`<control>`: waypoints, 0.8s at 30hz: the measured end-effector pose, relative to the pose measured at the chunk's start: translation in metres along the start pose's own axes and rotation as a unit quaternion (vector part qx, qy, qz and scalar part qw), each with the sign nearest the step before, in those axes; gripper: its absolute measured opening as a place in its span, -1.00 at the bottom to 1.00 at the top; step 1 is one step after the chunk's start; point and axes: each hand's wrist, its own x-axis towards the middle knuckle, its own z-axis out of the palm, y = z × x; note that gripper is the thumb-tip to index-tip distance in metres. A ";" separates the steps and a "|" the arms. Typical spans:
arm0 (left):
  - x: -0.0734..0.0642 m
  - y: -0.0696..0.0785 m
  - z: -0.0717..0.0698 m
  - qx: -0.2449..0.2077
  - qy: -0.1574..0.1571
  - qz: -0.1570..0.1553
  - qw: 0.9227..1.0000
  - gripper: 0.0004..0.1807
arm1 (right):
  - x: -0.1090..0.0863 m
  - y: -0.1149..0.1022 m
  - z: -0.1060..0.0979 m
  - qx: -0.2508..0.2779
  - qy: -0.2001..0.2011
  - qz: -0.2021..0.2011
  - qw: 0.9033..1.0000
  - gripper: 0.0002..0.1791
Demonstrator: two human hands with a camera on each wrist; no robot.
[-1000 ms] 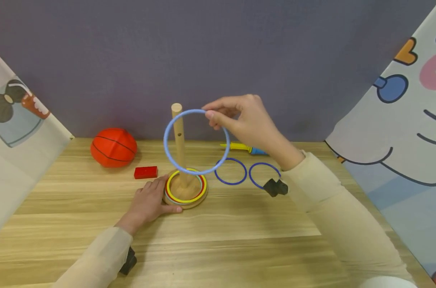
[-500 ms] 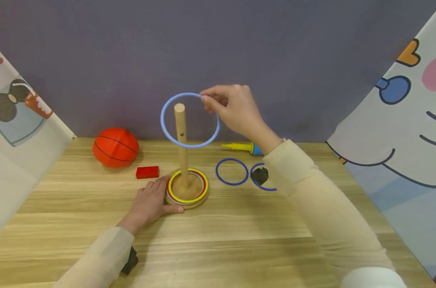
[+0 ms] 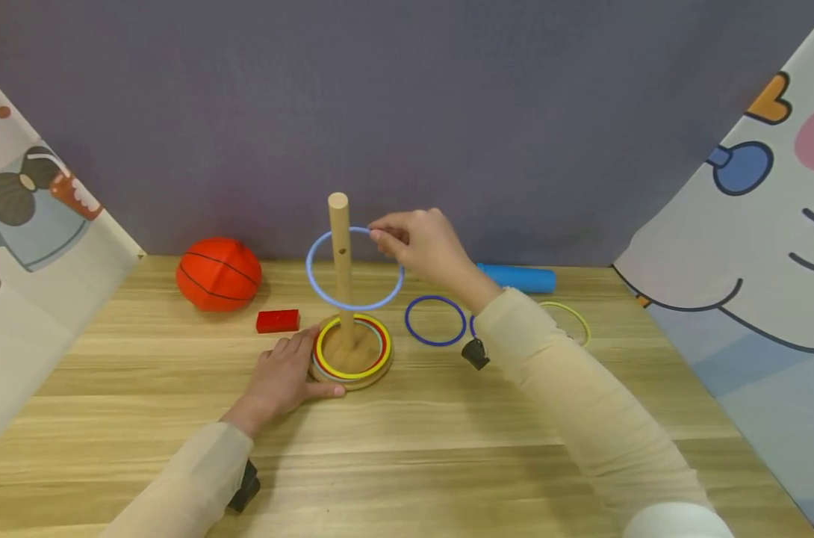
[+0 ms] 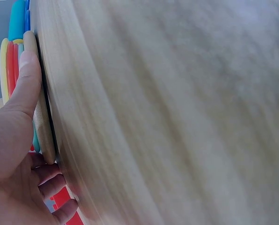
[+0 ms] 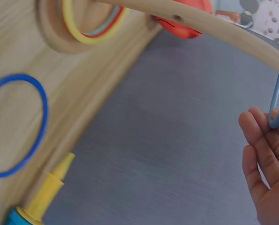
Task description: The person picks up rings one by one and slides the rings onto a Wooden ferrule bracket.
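Note:
A wooden ring-toss stand has an upright post (image 3: 343, 280) on a round base (image 3: 346, 357). Stacked on the base are a yellow ring (image 3: 351, 376), a red one and a pale blue-green one. My left hand (image 3: 281, 379) grips the base's left side; the thumb lies along its rim (image 4: 45, 126) in the left wrist view. Between thumb and fingertips my right hand (image 3: 426, 243) pinches a light blue ring (image 3: 356, 307). That ring encircles the post below its top, tilted, well above the stack. At the right wrist view's edge, the light blue ring (image 5: 276, 101) meets the fingers.
Right of the stand lies a dark blue ring (image 3: 435, 344); another is mostly behind the right sleeve (image 3: 524, 321), as is a yellow ring (image 3: 587, 329). A blue pump (image 3: 524, 279) with yellow nozzle lies behind. Left are a red ball (image 3: 219, 275) and red block (image 3: 278, 321).
My right hand lifted the light blue ring to the post's top, then lowered it, so the ring now surrounds the post. The left hand stays on the base.

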 end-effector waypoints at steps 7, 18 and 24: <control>0.001 0.000 -0.001 -0.009 -0.010 -0.004 1.000 0.24 | -0.013 0.008 0.026 -0.018 -0.026 -0.012 0.999 -0.72; -0.001 0.000 0.000 0.013 -0.002 0.001 1.000 0.17 | -0.031 0.019 0.059 -0.020 -0.066 -0.013 0.998 -0.73; -0.001 0.000 0.000 0.009 -0.009 -0.002 1.000 0.19 | -0.036 0.027 0.074 -0.051 -0.071 -0.024 0.996 -0.75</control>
